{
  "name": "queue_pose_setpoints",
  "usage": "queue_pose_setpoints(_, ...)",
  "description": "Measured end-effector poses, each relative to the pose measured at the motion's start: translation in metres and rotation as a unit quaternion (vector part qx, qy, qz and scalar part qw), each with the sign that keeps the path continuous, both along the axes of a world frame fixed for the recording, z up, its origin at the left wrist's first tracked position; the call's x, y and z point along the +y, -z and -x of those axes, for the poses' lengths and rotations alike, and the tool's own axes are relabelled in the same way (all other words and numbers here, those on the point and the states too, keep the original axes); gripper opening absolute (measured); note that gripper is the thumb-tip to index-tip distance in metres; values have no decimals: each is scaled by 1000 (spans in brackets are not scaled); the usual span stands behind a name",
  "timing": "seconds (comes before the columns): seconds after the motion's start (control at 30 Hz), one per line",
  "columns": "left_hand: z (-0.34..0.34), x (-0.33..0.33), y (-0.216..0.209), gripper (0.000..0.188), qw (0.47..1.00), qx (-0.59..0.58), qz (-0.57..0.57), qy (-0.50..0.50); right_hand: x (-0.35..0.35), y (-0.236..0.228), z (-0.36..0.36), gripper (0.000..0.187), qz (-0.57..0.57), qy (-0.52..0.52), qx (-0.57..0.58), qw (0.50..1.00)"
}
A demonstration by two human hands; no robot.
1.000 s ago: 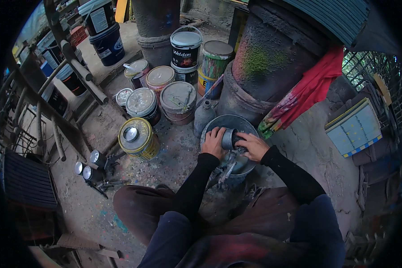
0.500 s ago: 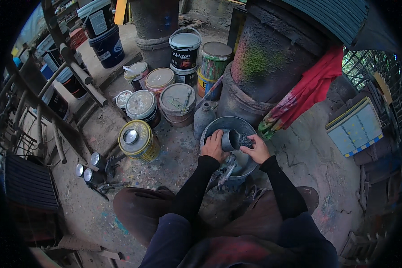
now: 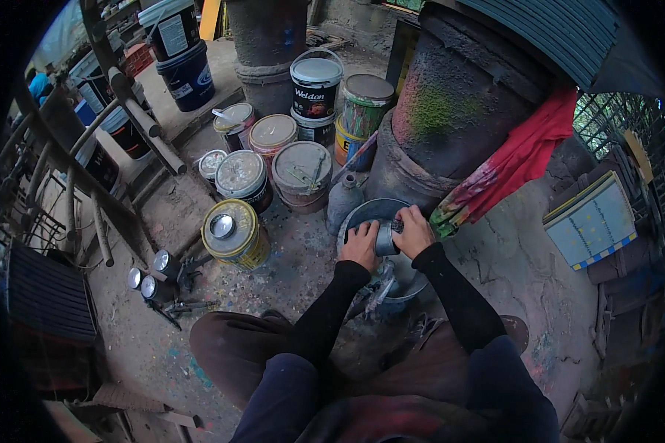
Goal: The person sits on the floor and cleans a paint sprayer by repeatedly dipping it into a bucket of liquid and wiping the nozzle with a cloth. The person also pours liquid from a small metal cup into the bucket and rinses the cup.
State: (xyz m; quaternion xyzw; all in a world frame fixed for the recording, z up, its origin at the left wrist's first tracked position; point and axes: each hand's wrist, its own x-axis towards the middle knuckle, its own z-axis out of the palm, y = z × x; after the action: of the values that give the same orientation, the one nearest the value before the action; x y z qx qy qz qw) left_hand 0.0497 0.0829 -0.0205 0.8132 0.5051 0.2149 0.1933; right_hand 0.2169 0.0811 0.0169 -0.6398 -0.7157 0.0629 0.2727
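My left hand [image 3: 358, 245] is wrapped round a small grey metal can [image 3: 384, 240], which lies on its side above a round metal basin [image 3: 414, 286]. At the can's open end, the bent fingers of my right hand [image 3: 415, 230] grip a dark, coarse scouring pad [image 3: 397, 226]. Most of the pad is hidden by the fingers and the can. Pale liquid seems to lie in the basin. A crumpled clear plastic piece [image 3: 380, 284] hangs over its near rim. The basin stands on the floor between my bent legs.
Behind the basin stand a grey bottle [image 3: 344, 199] and a large dark drum [image 3: 451, 111] with a red cloth [image 3: 521, 166]. Several paint buckets are grouped left of them, a yellow can [image 3: 236, 240] nearest. Small shiny cans [image 3: 155, 286] stand farther left, beside a wooden frame [image 3: 89, 177].
My right hand has moved up and inward, bringing the scouring pad from just outside the can's mouth against it. The can has turned slightly. The whole view has shifted a little.
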Motion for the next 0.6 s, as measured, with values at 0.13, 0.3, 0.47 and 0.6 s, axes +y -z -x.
queue_pose_setpoints(0.13, 2, -1, -6, 83, 1000, -5, 3, 20, 0, 12, -3, 38, -4, 35, 37, 999)
queue_pose_setpoints(0.3, 4, -2, -5, 81, 1000, 2, -19, 25, 4, 16, -10, 48, 370, 108, -12, 923)
queue_pose_setpoints(0.47, 3, -2, -4, 81, 999, -33, -7, 17, 5, 2, 2, 46, 68, 28, -33, 997)
queue_pose_setpoints(0.6, 3, -1, -9, 79, 998, -54, -5, 13, -4, -6, -5, 43, -125, -106, -7, 986)
